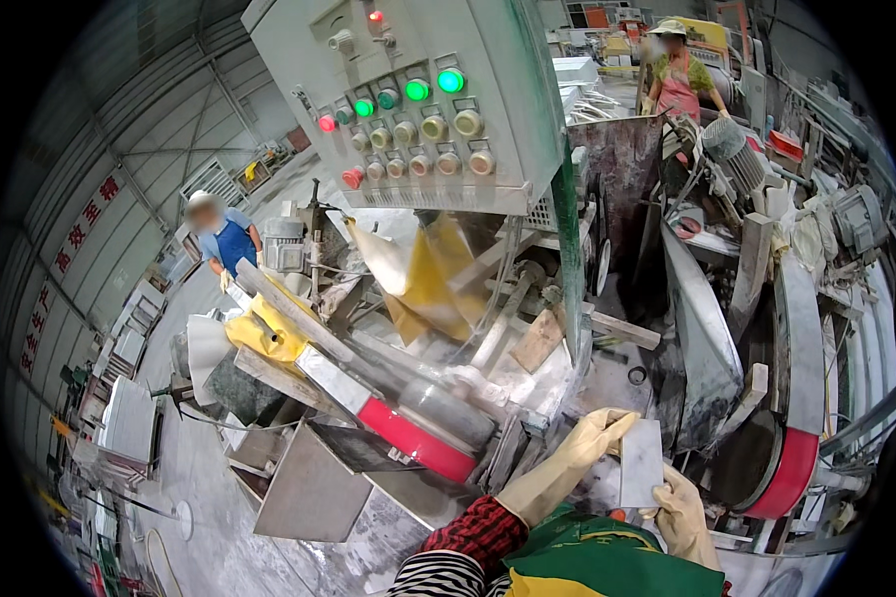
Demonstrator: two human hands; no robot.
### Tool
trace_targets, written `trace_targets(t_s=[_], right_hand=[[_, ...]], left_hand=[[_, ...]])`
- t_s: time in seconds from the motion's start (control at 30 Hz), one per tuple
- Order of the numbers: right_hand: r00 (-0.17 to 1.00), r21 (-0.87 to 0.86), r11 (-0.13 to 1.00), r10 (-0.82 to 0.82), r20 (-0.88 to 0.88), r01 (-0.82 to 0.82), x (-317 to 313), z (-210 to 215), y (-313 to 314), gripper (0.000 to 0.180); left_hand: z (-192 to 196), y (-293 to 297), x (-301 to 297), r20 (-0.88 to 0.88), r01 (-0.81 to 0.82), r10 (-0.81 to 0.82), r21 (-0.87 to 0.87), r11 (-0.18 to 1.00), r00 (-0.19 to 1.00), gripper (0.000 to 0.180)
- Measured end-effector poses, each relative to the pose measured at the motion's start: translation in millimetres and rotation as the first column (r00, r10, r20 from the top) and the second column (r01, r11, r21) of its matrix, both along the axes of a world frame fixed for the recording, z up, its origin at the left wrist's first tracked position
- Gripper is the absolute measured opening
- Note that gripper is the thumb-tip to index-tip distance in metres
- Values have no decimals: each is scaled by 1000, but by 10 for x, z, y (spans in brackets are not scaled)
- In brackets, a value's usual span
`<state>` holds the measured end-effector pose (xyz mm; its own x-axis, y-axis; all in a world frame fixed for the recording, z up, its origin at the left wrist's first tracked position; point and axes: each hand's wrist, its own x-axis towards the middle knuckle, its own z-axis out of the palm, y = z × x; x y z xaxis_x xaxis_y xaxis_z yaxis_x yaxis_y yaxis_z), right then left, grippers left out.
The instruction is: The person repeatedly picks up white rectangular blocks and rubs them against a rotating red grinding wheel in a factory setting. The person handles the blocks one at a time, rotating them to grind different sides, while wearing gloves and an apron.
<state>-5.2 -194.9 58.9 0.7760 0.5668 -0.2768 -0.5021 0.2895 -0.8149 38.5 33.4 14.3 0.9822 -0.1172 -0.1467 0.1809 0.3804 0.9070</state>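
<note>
Both my hands wear pale rubber gloves. My left hand (pixel 577 453) reaches forward and grips the left edge of a small grey stone tile (pixel 640 463), held upright in front of me. My right hand (pixel 683 509) holds the same tile from below at its lower right corner. The tile sits just above a dusty grey machine bed (pixel 607 373). My sleeve is red-and-black plaid, above a green apron.
A grey control box (pixel 418 99) with green and red lit buttons hangs ahead. A roller with a red band (pixel 418 438) lies lower left; a red-rimmed wheel (pixel 791 473) stands right. One person in blue (pixel 231 244) stands left, another in pink (pixel 679 85) far back.
</note>
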Motion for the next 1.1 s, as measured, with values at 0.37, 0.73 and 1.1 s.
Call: trace_targets(t_s=[0.37,0.73,1.1], right_hand=[[927,140,917,-372,-40,374,386,-762,-360,58],[176,-164,147,-969,176,975,1178,-1250,-2103,53],[226,-451,114,-952,204,885,1698,-1434,-2237,59]], left_hand=[[80,-254,-444,-150,411,-382,329,850,912,83],[-215,2250,-1239,191,-396,623,894,208,759,82],[-1059,2917,-1770,312,-82,430,876,-475,847,98]])
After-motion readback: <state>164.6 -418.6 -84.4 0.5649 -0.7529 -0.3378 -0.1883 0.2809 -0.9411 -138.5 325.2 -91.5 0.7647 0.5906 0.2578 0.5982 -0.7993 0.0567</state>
